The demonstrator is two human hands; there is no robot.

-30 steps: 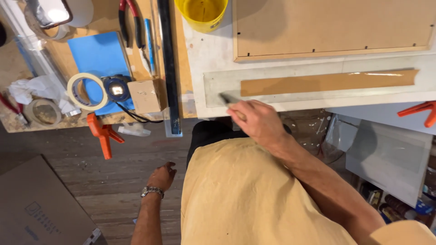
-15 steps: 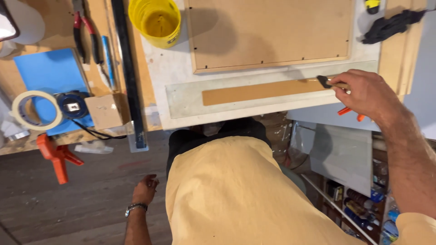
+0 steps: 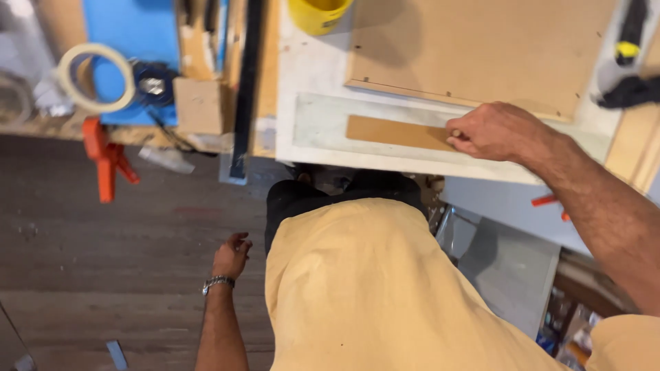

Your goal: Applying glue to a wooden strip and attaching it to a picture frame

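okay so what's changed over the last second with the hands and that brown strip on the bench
The right hand ran a dark tool from the left end of the brown strip to its right end, then came back toward the middle; the tool is now hidden in its closed fingers. The left hand stayed hanging empty beside the body. The strip and the yellow cup kept their places on the bench.

Open surface (image 3: 313,75) lies left of the strip (image 3: 395,132); the board (image 3: 481,48) hems it behind, the cup (image 3: 317,14) blocks the far corner.
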